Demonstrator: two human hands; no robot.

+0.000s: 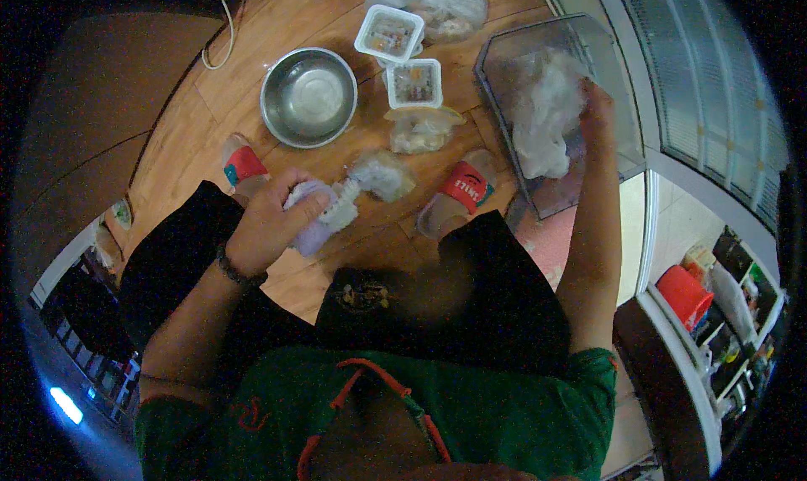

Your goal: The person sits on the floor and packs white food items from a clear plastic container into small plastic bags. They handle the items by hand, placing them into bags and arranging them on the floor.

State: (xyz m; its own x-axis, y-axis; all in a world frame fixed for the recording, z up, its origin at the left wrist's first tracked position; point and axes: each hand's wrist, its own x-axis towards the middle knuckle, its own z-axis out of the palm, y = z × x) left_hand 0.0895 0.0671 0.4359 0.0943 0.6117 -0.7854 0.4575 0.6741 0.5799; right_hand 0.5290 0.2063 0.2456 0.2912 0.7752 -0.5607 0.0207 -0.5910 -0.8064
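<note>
Our left hand [271, 216] is clutching a fluffy lavender-and-white cloth [312, 231], brown wooden floor [328, 161] stretching beyond; at a clear grey-rimmed plastic bin [521, 60]'s edge, we cannot tell what our right hand [596, 113] is gripping

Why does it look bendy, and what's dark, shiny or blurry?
In the head view, the fisheye lens curves the white frame and leaves black corners; also in the head view, the metal basin glints in dim light, while the right hand and whitish plastic bag look blurry.
</note>
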